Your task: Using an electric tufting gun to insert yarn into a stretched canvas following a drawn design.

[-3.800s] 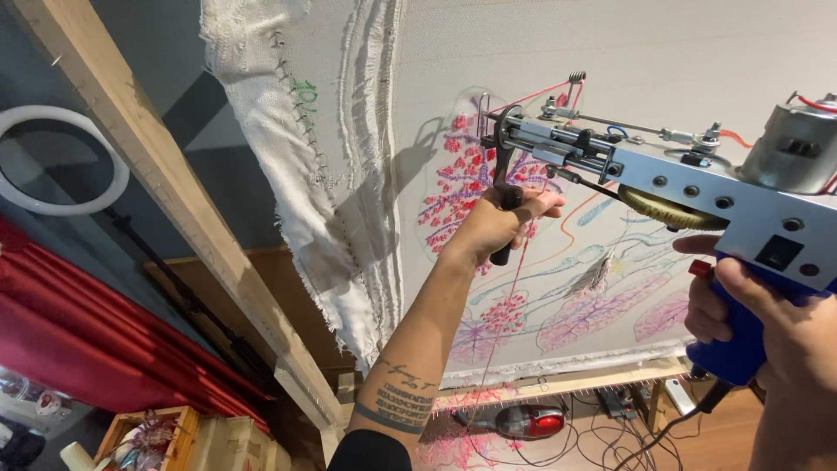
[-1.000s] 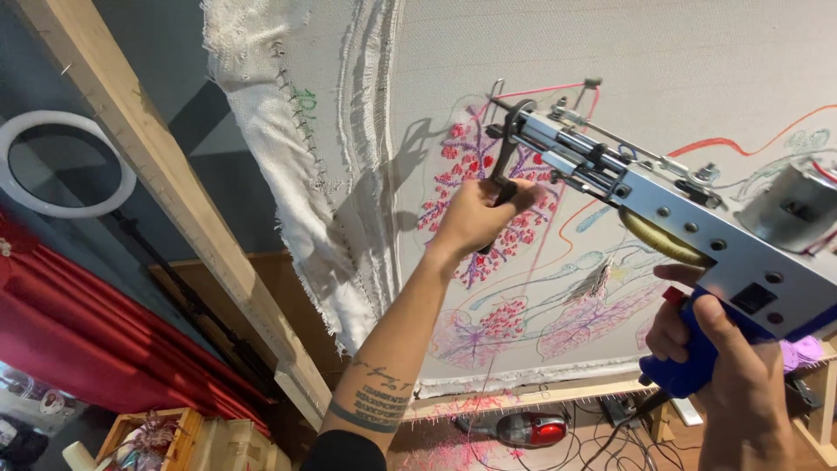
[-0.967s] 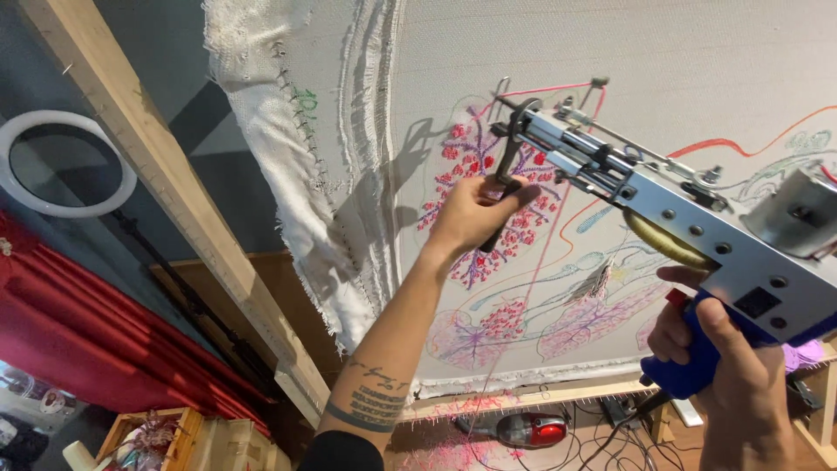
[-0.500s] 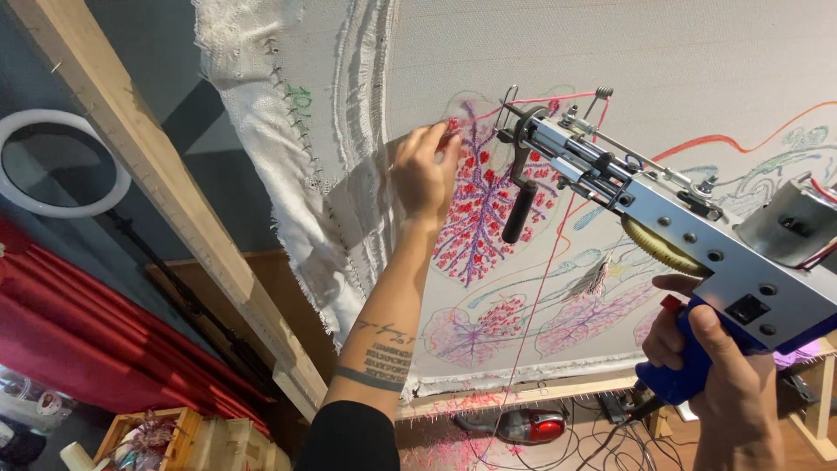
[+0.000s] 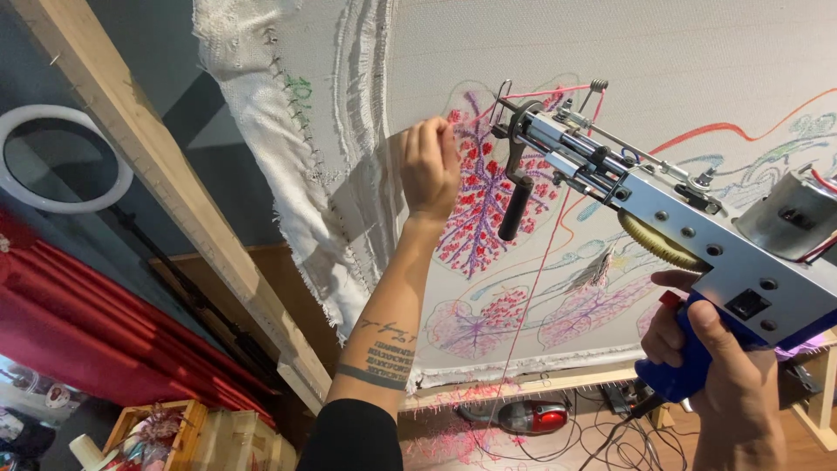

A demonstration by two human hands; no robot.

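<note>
Both hands are raised in front of a stretched fabric panel; the left hand (image 5: 429,166) rests against the cloth (image 5: 663,52) with its fingers bunched together, fingertips touching the weave at the upper edge of a red and purple tufted patch (image 5: 475,209), and whether it pinches anything between them cannot be told; a dark sleeve covers the upper arm and a tattoo shows on the forearm; the right hand (image 5: 724,375) is closed around the blue grip of a tufting gun (image 5: 663,209), low at the right side of the view; the gun is a silver metal body tilted up and to the left, its needle end just beside the left hand and close to the cloth, a black front handle (image 5: 514,205) hanging free beneath it, ungripped; a red yarn (image 5: 532,296) runs from the needle end down toward the floor; the cloth is pale, drawn with coloured outlines and filled in places with pink and purple tufts; it is fastened to a wooden frame (image 5: 166,174) that slants across the left; a ring light (image 5: 61,161) stands left of the frame, above red fabric (image 5: 96,340); below the cloth, on the floor, lie a red vacuum cleaner (image 5: 527,417) and tangled cables (image 5: 602,440); wooden crates (image 5: 200,436) sit at the lower left.
</note>
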